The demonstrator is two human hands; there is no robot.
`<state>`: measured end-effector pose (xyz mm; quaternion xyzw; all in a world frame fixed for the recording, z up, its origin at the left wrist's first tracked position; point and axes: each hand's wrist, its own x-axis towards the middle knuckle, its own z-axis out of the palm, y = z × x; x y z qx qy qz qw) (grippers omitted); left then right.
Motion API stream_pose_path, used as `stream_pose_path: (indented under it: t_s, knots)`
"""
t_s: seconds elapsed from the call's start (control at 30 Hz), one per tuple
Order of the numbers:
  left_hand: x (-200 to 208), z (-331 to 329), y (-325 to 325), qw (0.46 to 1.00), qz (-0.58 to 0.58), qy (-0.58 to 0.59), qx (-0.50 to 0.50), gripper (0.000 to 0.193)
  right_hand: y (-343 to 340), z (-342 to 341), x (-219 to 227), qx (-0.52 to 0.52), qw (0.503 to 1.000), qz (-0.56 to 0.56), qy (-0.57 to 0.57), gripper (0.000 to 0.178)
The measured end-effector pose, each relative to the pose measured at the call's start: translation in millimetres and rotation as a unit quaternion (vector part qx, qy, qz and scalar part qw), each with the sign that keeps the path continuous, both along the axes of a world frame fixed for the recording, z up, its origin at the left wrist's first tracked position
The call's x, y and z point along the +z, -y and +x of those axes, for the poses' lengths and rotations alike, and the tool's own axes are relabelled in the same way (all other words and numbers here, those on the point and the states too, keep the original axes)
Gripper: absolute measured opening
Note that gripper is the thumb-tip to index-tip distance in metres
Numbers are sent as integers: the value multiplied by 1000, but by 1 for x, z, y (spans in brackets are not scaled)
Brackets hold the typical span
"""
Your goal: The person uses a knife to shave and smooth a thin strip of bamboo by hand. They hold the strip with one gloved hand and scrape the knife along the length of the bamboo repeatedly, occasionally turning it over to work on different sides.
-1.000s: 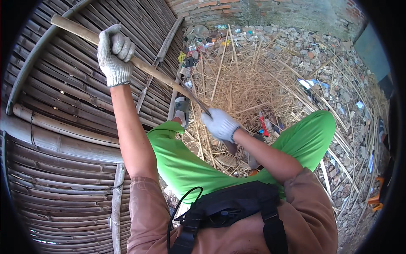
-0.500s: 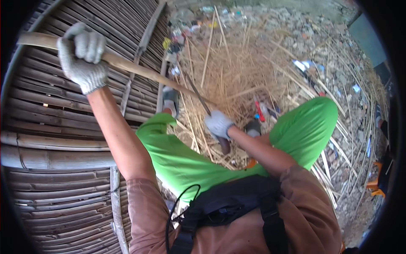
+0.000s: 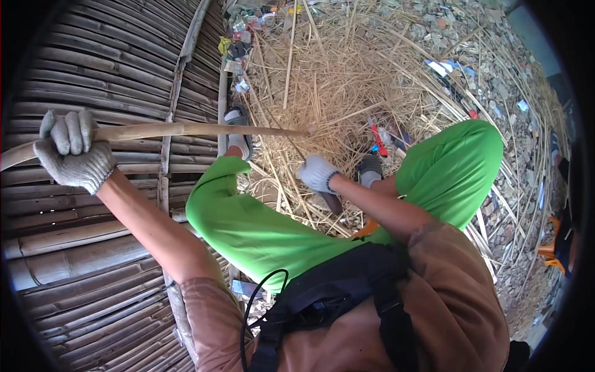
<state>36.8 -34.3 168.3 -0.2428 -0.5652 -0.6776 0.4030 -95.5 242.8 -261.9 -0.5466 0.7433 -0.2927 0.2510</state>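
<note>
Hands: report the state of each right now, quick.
Left hand: closed, holding a long pale strip.
Right hand: closed, holding a dark-handled tool.

Stony ground [image 3: 517, 297] is partly covered by pale shavings [image 3: 331, 80]; loose strips [image 3: 289, 56], a red object [image 3: 379, 141] and litter [image 3: 436, 67] are noted.

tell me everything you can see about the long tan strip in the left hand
The long strip looks like wood or bamboo, pale tan, narrowing toward its right end. It appears slightly curved, reaching the picture's left edge. The gloved left hand grips it; its right end shows against straw, contact unclear.
</note>
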Motion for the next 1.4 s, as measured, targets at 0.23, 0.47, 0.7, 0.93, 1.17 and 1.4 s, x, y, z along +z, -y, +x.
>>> stream_pose_path:
  t_s: [0.23,0.47,0.7,0.93,1.17,1.4]
  knots:
    - [9,21,28,995,48,50,69,25,65,46,219,-1,985,-135,109,45]
    - [-19,64,37,992,75,8,102,11,15,-5,-66,-8,992,121,-30,22]
    - [-15,101,52,986,87,16,142,5,59,28,62,12,982,72,173,30]
    - [-30,123,48,989,59,9,136,11,33,26,25,-58,988,50,135,33]
    - [-34,146,67,997,66,9,33,14,19,-16,-25,30,970,222,95,33]
    - [-32,155,87,994,44,29,95,14,24,22,37,-12,980,120,156,35]
